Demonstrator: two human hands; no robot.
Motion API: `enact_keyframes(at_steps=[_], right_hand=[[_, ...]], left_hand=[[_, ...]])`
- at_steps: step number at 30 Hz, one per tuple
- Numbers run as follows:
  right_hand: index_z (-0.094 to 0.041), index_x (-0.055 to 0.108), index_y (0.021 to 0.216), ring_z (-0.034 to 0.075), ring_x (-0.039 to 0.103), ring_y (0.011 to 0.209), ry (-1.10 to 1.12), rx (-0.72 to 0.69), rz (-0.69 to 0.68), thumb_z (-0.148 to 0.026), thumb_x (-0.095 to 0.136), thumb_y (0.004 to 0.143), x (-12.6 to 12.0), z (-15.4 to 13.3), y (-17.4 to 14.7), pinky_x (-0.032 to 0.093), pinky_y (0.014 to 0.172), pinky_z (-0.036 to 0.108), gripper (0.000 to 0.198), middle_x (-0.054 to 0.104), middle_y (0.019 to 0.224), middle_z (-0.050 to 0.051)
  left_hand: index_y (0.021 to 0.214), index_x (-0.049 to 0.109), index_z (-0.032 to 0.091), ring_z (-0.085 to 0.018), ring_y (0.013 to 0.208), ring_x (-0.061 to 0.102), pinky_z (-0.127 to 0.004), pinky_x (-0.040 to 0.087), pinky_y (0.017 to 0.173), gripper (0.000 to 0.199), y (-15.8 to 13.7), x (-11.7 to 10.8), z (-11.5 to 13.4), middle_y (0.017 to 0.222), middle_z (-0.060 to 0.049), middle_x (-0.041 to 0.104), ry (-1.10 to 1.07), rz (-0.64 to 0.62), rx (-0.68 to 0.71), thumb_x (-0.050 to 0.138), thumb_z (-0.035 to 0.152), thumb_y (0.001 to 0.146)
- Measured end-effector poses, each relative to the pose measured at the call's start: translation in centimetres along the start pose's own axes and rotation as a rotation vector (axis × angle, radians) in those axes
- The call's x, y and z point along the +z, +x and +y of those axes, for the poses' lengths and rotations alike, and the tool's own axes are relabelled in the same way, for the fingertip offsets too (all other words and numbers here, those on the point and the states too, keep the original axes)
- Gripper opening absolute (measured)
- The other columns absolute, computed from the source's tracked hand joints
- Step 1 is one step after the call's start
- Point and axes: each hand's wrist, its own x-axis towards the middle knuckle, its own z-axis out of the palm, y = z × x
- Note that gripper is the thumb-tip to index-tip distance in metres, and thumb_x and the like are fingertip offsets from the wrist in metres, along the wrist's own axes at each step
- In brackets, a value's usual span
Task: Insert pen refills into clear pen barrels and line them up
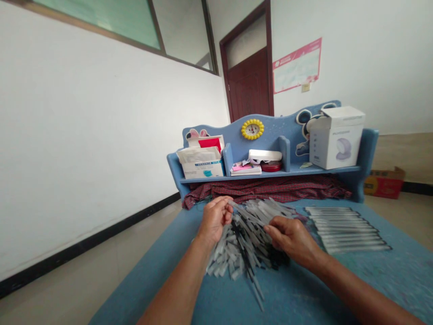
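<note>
A slim, translucent plastic tube [248,214] spans the gap between my two hands above a heap. My left hand [215,220] has its fingers curled and pinches the tube's left end. The other end is at the thumb and fingertips of my right hand [293,238], which is closed. Beneath them spreads a loose pile of similar translucent tubes [219,262] and thin black sticks [241,239]. To the right lies a neat row of translucent, pen-like sticks [348,230] with dark ends, side by side on the blue table [270,298].
A blue shelf [209,179] rises along the table's back edge, with a checked cloth [270,189] bunched below it. It carries a mask box [203,168], a yellow clock [252,129], a red round tin [271,166] and a white carton [336,140].
</note>
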Motion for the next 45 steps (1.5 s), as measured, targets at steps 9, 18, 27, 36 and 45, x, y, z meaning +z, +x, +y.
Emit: enact_keyframes(at_steps=[9, 18, 27, 36, 45], right_hand=[[-0.023, 0.054, 0.065, 0.015, 0.053, 0.044, 0.250, 0.170, 0.010, -0.041, 0.056, 0.079, 0.6, -0.7, 0.0, 0.037, 0.042, 0.026, 0.023, 0.059, 0.051, 0.000], [-0.023, 0.054, 0.066, 0.013, 0.051, 0.041, 0.303, 0.188, -0.002, -0.042, 0.057, 0.078, 0.6, -0.7, 0.1, 0.035, 0.040, 0.025, 0.023, 0.056, 0.049, -0.001], [-0.023, 0.053, 0.066, 0.014, 0.050, 0.046, 0.159, 0.119, -0.018, -0.036, 0.051, 0.081, 0.5, -1.0, -0.3, 0.036, 0.044, 0.026, 0.020, 0.054, 0.051, -0.001], [-0.024, 0.049, 0.065, 0.016, 0.046, 0.051, -0.014, -0.048, 0.113, -0.031, 0.049, 0.083, 0.0, -1.2, -0.6, 0.035, 0.052, 0.029, 0.019, 0.048, 0.052, -0.002], [-0.022, 0.049, 0.063, 0.011, 0.042, 0.041, 0.336, 0.102, 0.019, -0.041, 0.053, 0.080, 0.6, -1.4, -0.5, 0.032, 0.042, 0.025, 0.026, 0.048, 0.047, -0.003]], left_hand=[[0.079, 0.063, 0.011, -0.006, 0.033, 0.042, -0.016, 0.029, 0.032, 0.024, -0.3, 0.4, -0.1, 0.051, 0.002, 0.056, 0.111, 0.005, 0.125, 0.067, 0.032, 0.068], [0.079, 0.064, 0.011, -0.006, 0.033, 0.043, -0.017, 0.030, 0.031, 0.029, -0.5, 0.6, -0.1, 0.052, 0.001, 0.057, 0.118, 0.010, 0.156, 0.070, 0.036, 0.067], [0.078, 0.060, 0.014, -0.004, 0.034, 0.040, -0.015, 0.030, 0.033, 0.026, -0.6, 0.4, 0.0, 0.052, 0.004, 0.056, 0.067, -0.047, 0.088, 0.074, 0.031, 0.064], [0.076, 0.060, 0.013, -0.003, 0.034, 0.039, -0.015, 0.031, 0.032, 0.027, -1.2, 1.0, 0.6, 0.051, 0.003, 0.056, 0.049, -0.070, 0.077, 0.076, 0.032, 0.062], [0.075, 0.061, 0.014, -0.004, 0.033, 0.039, -0.016, 0.034, 0.032, 0.023, -2.0, 1.1, 1.8, 0.049, 0.003, 0.056, 0.059, -0.091, 0.109, 0.074, 0.029, 0.064]])
